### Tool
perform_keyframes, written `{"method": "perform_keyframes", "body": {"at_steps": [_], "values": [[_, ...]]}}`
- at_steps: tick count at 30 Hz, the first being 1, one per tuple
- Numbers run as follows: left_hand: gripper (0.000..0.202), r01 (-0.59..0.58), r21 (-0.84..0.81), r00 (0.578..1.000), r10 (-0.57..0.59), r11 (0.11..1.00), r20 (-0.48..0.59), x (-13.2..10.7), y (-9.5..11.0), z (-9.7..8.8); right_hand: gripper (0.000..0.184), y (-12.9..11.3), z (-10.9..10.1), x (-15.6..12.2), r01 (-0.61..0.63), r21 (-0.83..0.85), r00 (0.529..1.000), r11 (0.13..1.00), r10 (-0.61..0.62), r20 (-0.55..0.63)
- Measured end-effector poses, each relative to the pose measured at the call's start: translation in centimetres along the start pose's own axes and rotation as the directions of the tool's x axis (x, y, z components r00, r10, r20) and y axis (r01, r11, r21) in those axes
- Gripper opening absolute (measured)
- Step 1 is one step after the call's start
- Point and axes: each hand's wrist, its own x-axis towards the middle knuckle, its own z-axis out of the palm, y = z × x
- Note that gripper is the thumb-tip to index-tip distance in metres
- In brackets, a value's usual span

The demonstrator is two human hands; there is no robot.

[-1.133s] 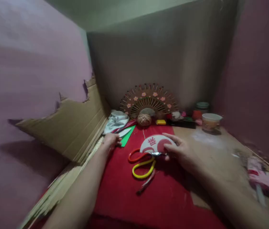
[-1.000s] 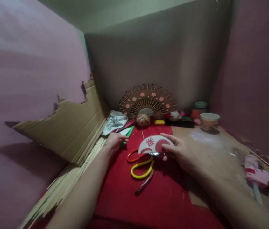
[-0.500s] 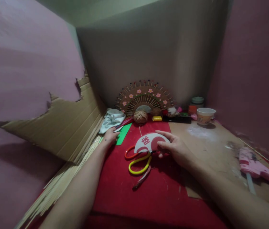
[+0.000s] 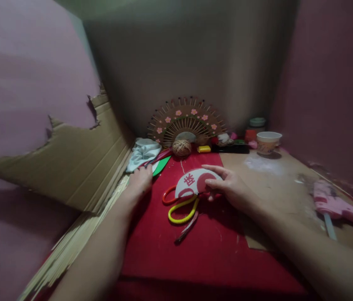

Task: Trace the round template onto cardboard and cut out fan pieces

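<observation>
"What shows up close?"
"Scissors (image 4: pixel 181 222) over the red surface (image 4: pixel 210 259), handles toward the person."
"And past the handles?"
"A half-round card (image 4: pixel 191 179), pinched in the right hand (image 4: pixel 224 184)."
"The left hand (image 4: pixel 140 179)?"
"Near green paper (image 4: pixel 163 164); its grip cannot be told."
"Farther?"
"A twine ball (image 4: pixel 181 148), then a flowered fan (image 4: pixel 185 121)."

Your left hand (image 4: pixel 141 179) hides the near end of the green paper (image 4: pixel 163 164), so you can't tell what it grips. Your right hand (image 4: pixel 226 184) covers part of the white card (image 4: pixel 191 180), and you lose sight of the blades of the scissors (image 4: pixel 181 221) there. A ball of twine (image 4: pixel 181 148) blocks some of the fan (image 4: pixel 186 113), the cup (image 4: pixel 268 144) part of the jar (image 4: pixel 255 123). The right edge crops your glue gun (image 4: pixel 336 205)
</observation>
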Motion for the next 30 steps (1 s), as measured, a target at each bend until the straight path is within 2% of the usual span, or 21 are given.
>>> {"method": "perform_keyframes", "body": {"at_steps": [6,9,14,24,27,30], "values": [[0.028,0.059,0.002,0.971,-0.057,0.998,-0.231,1.0,-2.1,-0.9,0.059,0.1,-0.1,-0.1,0.011,-0.021,1.0,1.0,-0.01,0.008],[0.031,0.106,-0.053,0.945,-0.117,0.993,-0.304,1.3,-2.8,-0.8,0.057,0.0,-0.2,-0.1,0.014,-0.047,1.0,0.999,-0.013,0.02],[0.029,0.096,-0.16,0.913,-0.151,0.983,-0.38,1.9,-3.2,-0.3,0.056,0.1,-0.1,-0.2,0.029,-0.08,0.999,0.996,-0.027,0.024],[0.024,0.07,-0.395,0.876,-0.246,0.916,-0.415,2.4,-4.0,0.6,0.053,0.4,0.0,-0.3,0.063,-0.092,0.998,0.994,-0.06,0.033],[0.019,0.064,-0.501,0.875,-0.291,0.863,-0.388,2.3,-4.1,0.6,0.052,0.4,0.0,-0.3,0.067,-0.085,0.997,0.994,-0.065,0.036],[0.022,0.069,-0.643,0.88,-0.349,0.763,-0.321,2.5,-4.1,0.9,0.051,0.4,0.0,-0.3,0.058,-0.081,0.998,0.995,-0.056,0.031]]}}
